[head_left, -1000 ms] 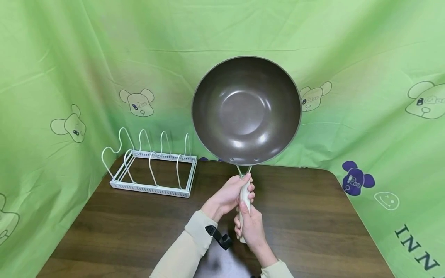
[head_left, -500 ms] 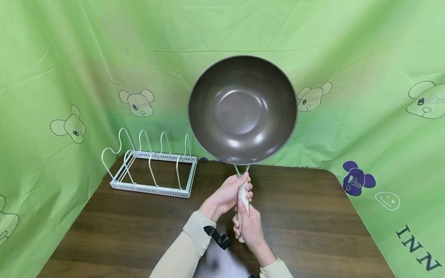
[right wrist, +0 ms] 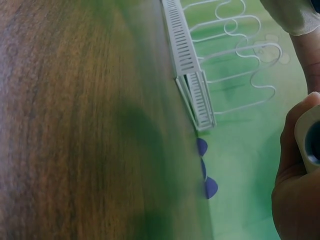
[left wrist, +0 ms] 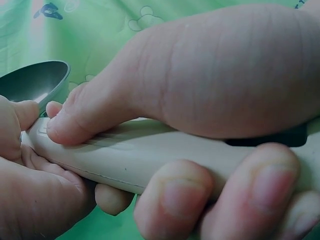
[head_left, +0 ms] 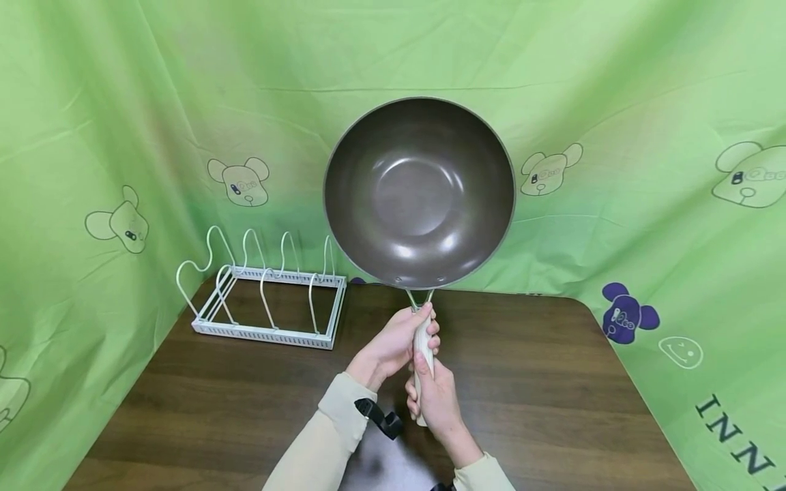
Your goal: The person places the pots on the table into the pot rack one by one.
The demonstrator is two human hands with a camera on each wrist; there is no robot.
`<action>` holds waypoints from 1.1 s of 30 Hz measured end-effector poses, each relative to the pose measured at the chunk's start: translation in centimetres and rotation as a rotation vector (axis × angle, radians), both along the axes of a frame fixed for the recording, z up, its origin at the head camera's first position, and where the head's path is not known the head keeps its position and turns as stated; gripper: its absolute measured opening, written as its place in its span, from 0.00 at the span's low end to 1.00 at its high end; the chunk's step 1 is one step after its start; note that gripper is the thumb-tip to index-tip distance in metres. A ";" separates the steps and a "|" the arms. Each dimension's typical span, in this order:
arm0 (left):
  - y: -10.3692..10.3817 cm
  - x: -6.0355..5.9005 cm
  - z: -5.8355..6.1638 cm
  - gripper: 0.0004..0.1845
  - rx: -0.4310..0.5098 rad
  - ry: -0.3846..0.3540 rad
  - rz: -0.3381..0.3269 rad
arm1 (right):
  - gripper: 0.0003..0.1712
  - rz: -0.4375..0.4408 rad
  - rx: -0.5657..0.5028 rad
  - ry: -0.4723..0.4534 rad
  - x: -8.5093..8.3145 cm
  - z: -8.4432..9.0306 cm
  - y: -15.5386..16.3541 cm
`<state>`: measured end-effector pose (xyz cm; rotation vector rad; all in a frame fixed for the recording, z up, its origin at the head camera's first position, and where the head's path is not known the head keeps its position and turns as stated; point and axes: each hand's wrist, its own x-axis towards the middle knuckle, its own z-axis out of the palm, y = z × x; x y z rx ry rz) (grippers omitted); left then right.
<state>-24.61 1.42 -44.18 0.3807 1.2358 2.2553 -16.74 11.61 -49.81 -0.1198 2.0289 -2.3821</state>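
Note:
A deep, round wok [head_left: 419,170] with a dark brown inside is held up over the table, its open side facing the head camera. From its lower rim a pale handle [head_left: 423,334] points down toward me. My left hand [head_left: 391,344] grips the upper part of this handle, close to the metal fork, thumb along the top. Just below it, my right hand [head_left: 439,399] holds the lower part. In the left wrist view, fingers wrap the pale handle [left wrist: 115,160], with the wok [left wrist: 37,80] beyond. The handle's butt end [right wrist: 301,131] shows at the right wrist view's edge.
A white wire pan rack [head_left: 264,333] with several upright loops stands at the table's back left, left of the wok. The brown wooden table [head_left: 540,382] meets a green printed curtain [head_left: 645,225] at the back and sides.
The wok and both hands have drifted slightly left in the head view. Both hands keep their grip on the handle, and the rack stays on the table.

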 end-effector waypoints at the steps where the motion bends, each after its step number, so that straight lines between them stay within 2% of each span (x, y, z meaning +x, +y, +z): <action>1: -0.1 0.0 0.0 0.14 -0.002 0.004 0.001 | 0.28 0.002 -0.002 -0.001 0.0 0.0 0.0; 7: -0.4 0.1 0.2 0.14 -0.011 0.020 0.004 | 0.24 0.007 0.000 0.006 0.0 0.0 -0.3; 24: -1.2 0.2 0.2 0.14 -0.016 0.017 0.025 | 0.25 0.041 0.003 0.020 -0.1 -0.1 -0.8; 33: -1.8 0.3 0.3 0.14 -0.018 0.015 0.028 | 0.25 0.050 0.002 -0.004 -0.1 0.3 -1.2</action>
